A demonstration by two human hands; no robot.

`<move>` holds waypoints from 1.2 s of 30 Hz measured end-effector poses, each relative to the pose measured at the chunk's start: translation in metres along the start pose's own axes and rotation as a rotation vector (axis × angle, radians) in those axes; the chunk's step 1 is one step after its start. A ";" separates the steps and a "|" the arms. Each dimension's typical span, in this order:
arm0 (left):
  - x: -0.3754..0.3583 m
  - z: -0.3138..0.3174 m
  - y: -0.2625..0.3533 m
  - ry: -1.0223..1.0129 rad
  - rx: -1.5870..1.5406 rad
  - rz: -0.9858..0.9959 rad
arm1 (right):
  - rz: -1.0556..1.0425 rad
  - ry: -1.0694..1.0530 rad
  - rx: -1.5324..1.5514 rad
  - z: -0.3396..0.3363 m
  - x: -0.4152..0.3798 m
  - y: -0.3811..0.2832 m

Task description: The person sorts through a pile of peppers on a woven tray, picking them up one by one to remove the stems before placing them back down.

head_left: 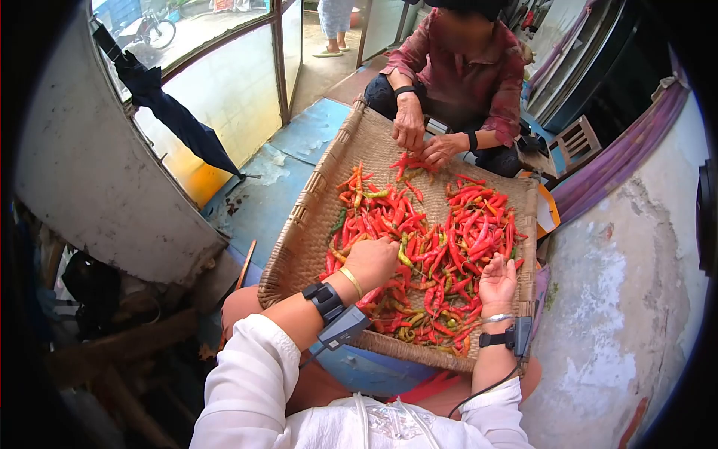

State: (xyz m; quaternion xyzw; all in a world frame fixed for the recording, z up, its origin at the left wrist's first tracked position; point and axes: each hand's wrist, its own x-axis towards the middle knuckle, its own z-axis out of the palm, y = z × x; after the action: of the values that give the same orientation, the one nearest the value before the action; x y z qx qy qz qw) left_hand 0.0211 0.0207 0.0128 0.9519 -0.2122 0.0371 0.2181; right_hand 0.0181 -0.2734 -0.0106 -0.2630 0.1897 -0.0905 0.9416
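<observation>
A large woven basket tray [293,224] holds many red chili peppers [479,224], with some green and yellowish ones among them. My left hand [372,262] is closed over the left part of the heap, its fingertips beside a yellow-green chili; what it grips is hidden. At the tray's right side my right hand [497,283] is turned palm up with its fingers curled in. A bit of red shows by those fingertips, but I cannot make out whether it is held. Both my wrists carry bracelets and strapped devices.
Across the tray a person in a red patterned shirt [407,49] handles chilies with both hands [426,142]. A folded dark umbrella [176,112] hangs at left. A rough wall [613,314] stands close on the right. Another person's legs [334,30] show in the doorway.
</observation>
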 end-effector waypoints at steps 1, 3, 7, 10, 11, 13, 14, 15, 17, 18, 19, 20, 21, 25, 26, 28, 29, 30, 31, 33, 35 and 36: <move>-0.001 0.005 -0.004 0.000 0.002 0.003 | 0.016 0.061 -0.006 0.000 -0.003 0.004; 0.001 0.009 -0.009 -0.057 0.114 -0.064 | 0.150 0.065 -0.331 0.007 -0.012 0.021; -0.002 -0.002 -0.005 -0.254 0.135 -0.111 | 0.335 -0.363 -0.982 0.034 -0.037 0.062; -0.004 0.009 -0.013 -0.309 0.147 -0.025 | 0.401 -0.461 -1.329 0.037 -0.050 0.087; -0.005 0.012 -0.014 -0.300 0.154 -0.010 | 0.385 -0.528 -1.366 0.038 -0.054 0.091; -0.006 0.016 -0.016 -0.289 0.157 0.005 | 0.241 -0.668 -1.530 0.027 -0.052 0.100; -0.006 0.015 -0.017 -0.298 0.149 0.029 | 0.241 -0.666 -1.534 0.024 -0.052 0.101; -0.006 0.014 -0.016 -0.306 0.139 0.053 | 0.284 -0.650 -1.519 0.028 -0.055 0.099; -0.006 0.011 -0.010 -0.297 0.118 0.039 | 0.323 -0.632 -1.509 0.037 -0.060 0.096; -0.006 0.008 -0.006 -0.291 0.103 0.025 | 0.382 -0.605 -1.526 0.043 -0.063 0.094; -0.006 0.006 -0.002 -0.289 0.100 0.027 | 0.443 -0.577 -1.542 0.046 -0.064 0.092; -0.006 0.004 0.002 -0.297 0.008 0.065 | 0.402 -0.612 -1.515 0.036 -0.058 0.095; -0.006 0.001 0.005 -0.303 -0.081 0.101 | 0.400 -0.613 -1.516 0.037 -0.058 0.094; -0.008 -0.004 0.017 -0.235 -0.329 0.178 | 0.503 -0.558 -1.086 0.051 -0.065 0.085; -0.007 0.001 0.016 -0.213 -0.353 0.212 | 0.553 -0.533 -0.972 0.053 -0.065 0.083; -0.007 -0.006 0.019 -0.188 -0.380 0.232 | 0.521 -0.548 -0.992 0.044 -0.059 0.082; -0.006 -0.008 0.020 -0.162 -0.410 0.254 | 0.488 -0.560 -1.014 0.042 -0.057 0.082; -0.006 -0.007 0.020 -0.163 -0.408 0.253 | 0.489 -0.561 -1.012 0.044 -0.059 0.083; -0.005 -0.005 0.020 -0.159 -0.384 0.256 | 0.450 -0.554 -1.066 0.049 -0.063 0.083; -0.005 -0.006 0.021 -0.157 -0.360 0.259 | 0.410 -0.545 -1.119 0.051 -0.064 0.083; -0.006 -0.013 0.024 -0.204 -0.277 0.213 | 0.415 -0.494 -1.161 0.049 -0.062 0.083; -0.006 -0.010 0.023 -0.209 -0.279 0.216 | 0.416 -0.487 -1.159 0.047 -0.061 0.081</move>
State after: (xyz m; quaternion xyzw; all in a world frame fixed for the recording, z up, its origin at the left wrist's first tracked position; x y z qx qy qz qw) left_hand 0.0058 0.0088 0.0303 0.8828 -0.3377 -0.0686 0.3193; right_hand -0.0128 -0.1665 0.0020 -0.6978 0.0362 0.2721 0.6616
